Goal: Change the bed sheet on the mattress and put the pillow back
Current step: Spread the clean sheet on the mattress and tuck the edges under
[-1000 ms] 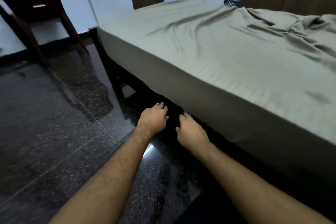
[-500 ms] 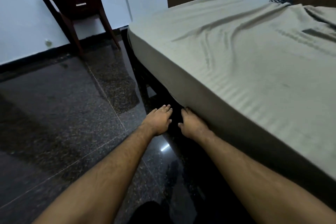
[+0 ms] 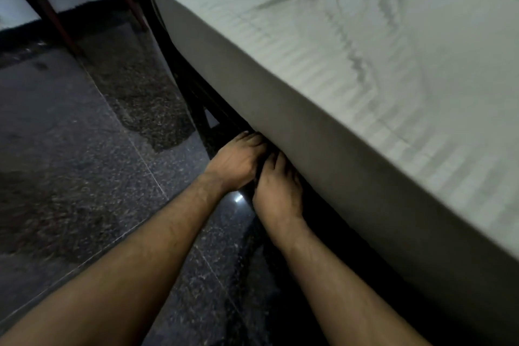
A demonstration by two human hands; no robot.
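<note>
A pale grey-green striped bed sheet (image 3: pixel 365 50) covers the mattress, with a few wrinkles on top, and runs down its side (image 3: pixel 280 112). My left hand (image 3: pixel 236 163) and my right hand (image 3: pixel 278 191) lie side by side, almost touching, at the lower edge of the mattress side near the bed's corner. Their fingertips reach under that edge and are hidden in shadow, so I cannot tell whether they grip the sheet. No pillow is in view.
The dark bed frame (image 3: pixel 193 93) shows below the mattress corner. Dark wooden furniture legs (image 3: pixel 53 17) stand on the left by the white wall. Polished dark speckled floor (image 3: pixel 70 135) spreads to my left.
The view has closed in and dropped toward the mattress edge. Both hands have moved forward and closer together, from just short of the mattress to under its lower edge.
</note>
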